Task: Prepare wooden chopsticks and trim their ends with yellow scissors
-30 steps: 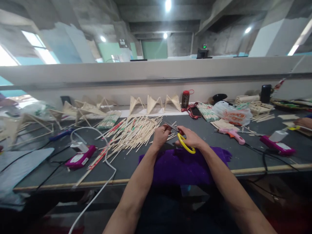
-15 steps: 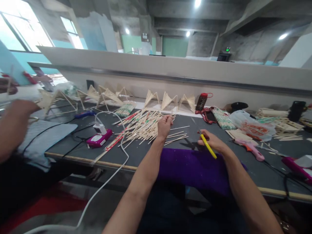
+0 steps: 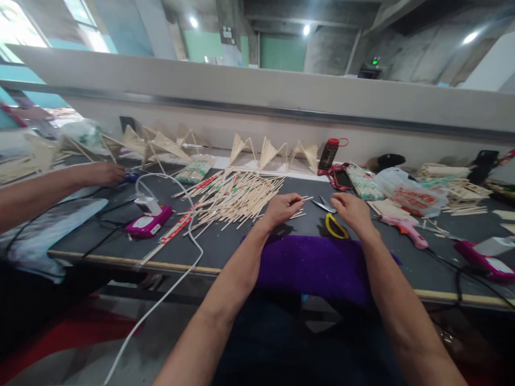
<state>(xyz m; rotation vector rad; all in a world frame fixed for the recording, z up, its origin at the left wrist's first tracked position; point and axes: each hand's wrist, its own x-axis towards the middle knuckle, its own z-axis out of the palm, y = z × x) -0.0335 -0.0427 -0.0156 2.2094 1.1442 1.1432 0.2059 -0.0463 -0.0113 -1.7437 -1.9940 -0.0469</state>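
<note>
My left hand (image 3: 284, 207) is closed in a pinch on a few thin wooden sticks (image 3: 302, 200) at the right edge of a big loose pile of sticks (image 3: 233, 195) on the dark table (image 3: 225, 244). My right hand (image 3: 352, 210) hovers just right of them, fingers loosely bent and holding nothing. Yellow-handled scissors (image 3: 335, 226) lie flat on the table just under and left of that hand, blades pointing toward the sticks. A purple cloth (image 3: 314, 262) lies over the table edge between my forearms.
Another person's arm reaches in from the left, hand (image 3: 105, 172) near a blue tool. There are a pink glue gun (image 3: 404, 228), pink power units (image 3: 148, 222) (image 3: 483, 257), a white cable (image 3: 189, 230), fan-shaped stick models (image 3: 269, 154), a red-capped bottle (image 3: 329, 153) and plastic bags (image 3: 406, 195).
My right hand has set the scissors down on the table and let go. My left hand moved right with sticks pinched. The view swung left, and a neighbour's arm now reaches across.
</note>
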